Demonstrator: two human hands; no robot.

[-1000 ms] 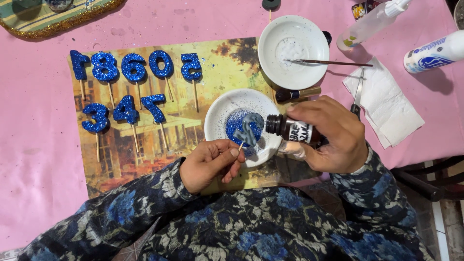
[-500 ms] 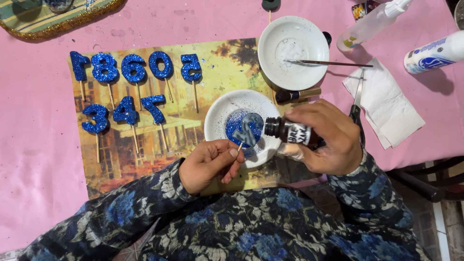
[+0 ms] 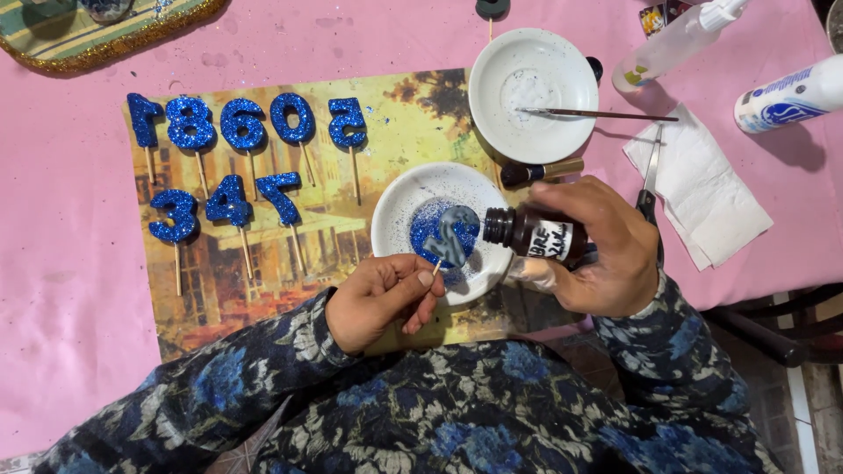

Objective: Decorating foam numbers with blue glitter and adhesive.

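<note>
My left hand [image 3: 382,298] pinches a thin stick that carries a grey number shape [image 3: 450,235], held over a white bowl [image 3: 413,197] of blue glitter. My right hand [image 3: 606,250] grips a small dark bottle [image 3: 531,235] tipped sideways, its mouth right beside the number shape. Several blue glittered numbers on sticks [image 3: 241,123] lie in two rows on a picture mat [image 3: 263,290] to the left.
A second white bowl [image 3: 533,66] with a thin brush [image 3: 597,113] across it sits behind. Scissors [image 3: 652,175] lie by a white paper napkin [image 3: 702,189]. A clear spray bottle [image 3: 676,44] and a white glue bottle [image 3: 795,95] lie at the right. A gold-rimmed tray [image 3: 97,48] is at the far left.
The bottle has tilted a little closer to the number shape over the bowl. My left hand has barely moved.
</note>
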